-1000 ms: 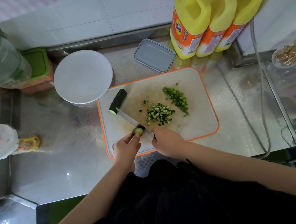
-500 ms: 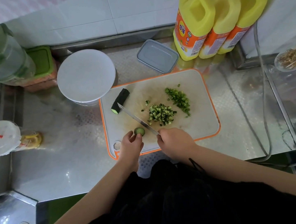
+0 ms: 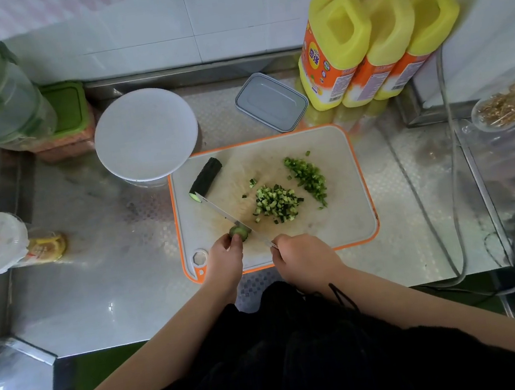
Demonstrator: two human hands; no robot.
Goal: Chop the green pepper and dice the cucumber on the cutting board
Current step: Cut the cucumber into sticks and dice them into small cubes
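Pinching small cucumber stub (image 3: 239,232) at cutting board (image 3: 345,225) 7 o'clock, left hand (image 3: 225,258) steadies it; right hand (image 3: 304,259) grips knife (image 3: 231,220). Stub probably wet, slippery, rolls easy, so fingertips tucked back.

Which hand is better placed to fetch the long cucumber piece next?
Left. The left hand holds only a small stub and is nearer the long cucumber piece; the right hand grips the knife.

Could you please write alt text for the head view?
A left hand steadies a cucumber stub on an orange-rimmed cutting board while the right hand slices it with a knife. Diced green piles and a longer cucumber piece lie beyond.
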